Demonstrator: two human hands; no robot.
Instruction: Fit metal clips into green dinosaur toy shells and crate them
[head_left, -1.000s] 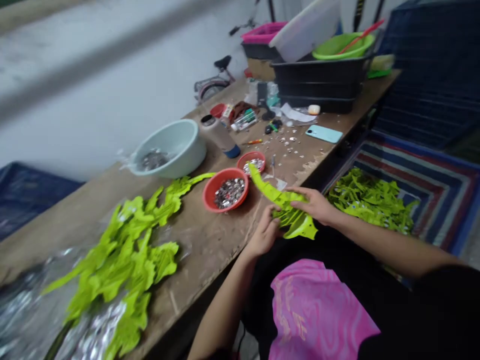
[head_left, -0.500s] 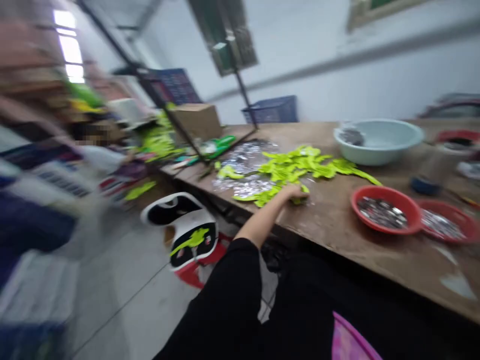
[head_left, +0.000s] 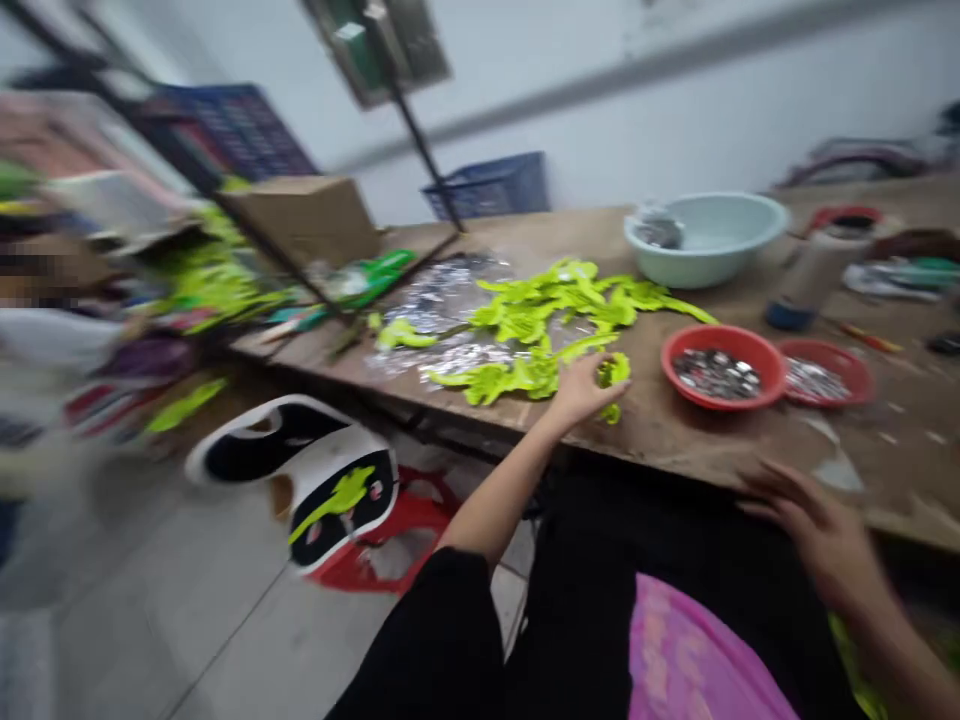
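Observation:
My left hand (head_left: 583, 392) is closed on a lime-green molded piece (head_left: 616, 372) at the front edge of the workbench; its exact kind is unclear. Just beyond lies a pile of similar lime-green pieces (head_left: 517, 318), with long thin parts, partly on shiny silver bits (head_left: 442, 290). My right hand (head_left: 814, 520) hovers near the bench edge at the lower right, fingers stretched and slightly apart, with nothing visible in it. Nearest to it are a red bowl of small metallic pieces (head_left: 724, 400) and a second red dish (head_left: 862, 385) with more silvery pieces.
A pale blue basin (head_left: 720, 240) stands at the back of the workbench (head_left: 660, 440). Further left are a cardboard box (head_left: 307, 215) and a blue crate (head_left: 495, 190). A red stool (head_left: 420, 540) carries a white-and-black item (head_left: 300, 430). Someone's pale sleeve (head_left: 52, 345) shows at far left.
The view has swung right. My left hand has drawn back from the pile with a lime-green piece in it. My right hand has come into view at the lower right.

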